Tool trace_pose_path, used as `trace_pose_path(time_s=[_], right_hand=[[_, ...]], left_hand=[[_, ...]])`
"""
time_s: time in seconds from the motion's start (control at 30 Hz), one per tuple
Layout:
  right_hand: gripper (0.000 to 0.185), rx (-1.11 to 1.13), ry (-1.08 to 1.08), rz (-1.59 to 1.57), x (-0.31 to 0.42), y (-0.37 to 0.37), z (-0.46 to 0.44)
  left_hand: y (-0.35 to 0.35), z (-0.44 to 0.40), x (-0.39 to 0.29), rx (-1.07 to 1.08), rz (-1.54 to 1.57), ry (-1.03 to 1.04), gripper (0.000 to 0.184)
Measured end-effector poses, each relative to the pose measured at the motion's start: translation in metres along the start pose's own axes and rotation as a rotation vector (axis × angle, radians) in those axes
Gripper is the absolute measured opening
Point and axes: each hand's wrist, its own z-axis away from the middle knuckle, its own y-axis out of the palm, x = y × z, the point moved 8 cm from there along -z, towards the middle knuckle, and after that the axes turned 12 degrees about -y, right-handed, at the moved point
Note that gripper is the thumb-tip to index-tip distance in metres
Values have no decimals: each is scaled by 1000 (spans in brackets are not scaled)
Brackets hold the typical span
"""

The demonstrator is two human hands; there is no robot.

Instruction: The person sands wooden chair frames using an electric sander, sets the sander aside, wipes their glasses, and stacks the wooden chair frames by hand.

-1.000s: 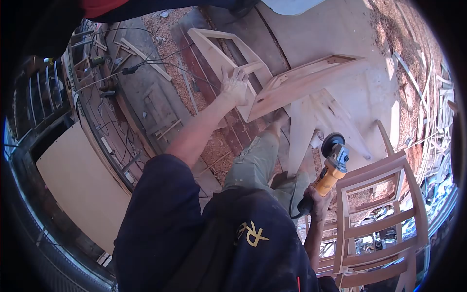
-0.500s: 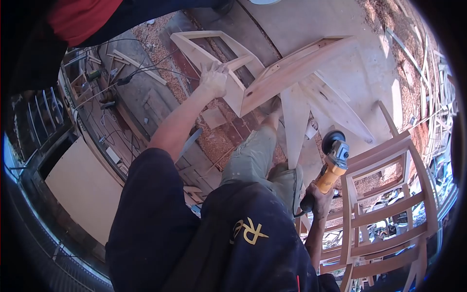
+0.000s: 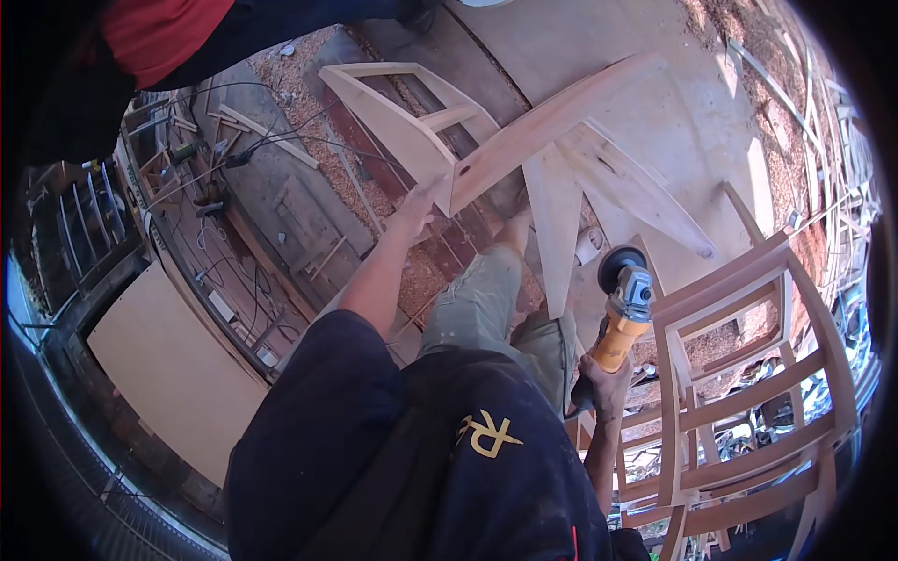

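Left arm reaches out from its dark sleeve [image 3: 318,393], forearm angled far and to the right, left hand [image 3: 409,217] low at the near corner of the wooden frame [image 3: 510,154]. Its fingers are slightly apart and touch the edge there; can't tell if they pinch it or just rest. Frame sits far and around centre, two sides meeting at that near corner in a V, one plank running off to the far right. Right arm tucked in: forearm comes up from near right, right hand [image 3: 610,376] wrapped around the rear of the yellow angle grinder [image 3: 625,335], fingers closed on the body. Grinder is right of centre, black disc [image 3: 619,269] at its far end, well apart from the frame. Tapered wooden piece [image 3: 552,238] lies between frame and grinder. Chair-like frame [image 3: 739,430] at near right. Another person's red top [image 3: 159,33] shows far left; pale board [image 3: 173,374] at left.
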Motion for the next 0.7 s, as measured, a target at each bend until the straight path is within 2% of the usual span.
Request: trace_pose_path(time_s=[0.07, 0.13, 0.2, 0.3, 0.4, 0.5, 0.6, 0.7], right_hand=[[37, 28, -4, 42, -14, -9, 2], [38, 21, -11, 89, -12, -14, 8], [39, 44, -74, 111, -14, -22, 9], [42, 96, -66, 145, -33, -35, 13], [45, 84, -62, 163, -38, -46, 17], [47, 57, -87, 165, -31, -50, 29], [42, -12, -175, 96, -28, -49, 39], [41, -70, -111, 112, -33, -49, 48]], left_hand=[[21, -2, 4, 114, 195, -2, 103], [4, -63, 16, 75, -74, 433, 91], [15, -38, 1, -85, -164, 463, 82], [31, 36, -23, -328, -298, 373, 81], [34, -3, -12, -126, 35, 372, 81], [42, 24, -11, -131, 24, 298, 96], [38, 8, 1, -146, -6, 266, 94], [44, 8, 11, -60, 151, 242, 108]])
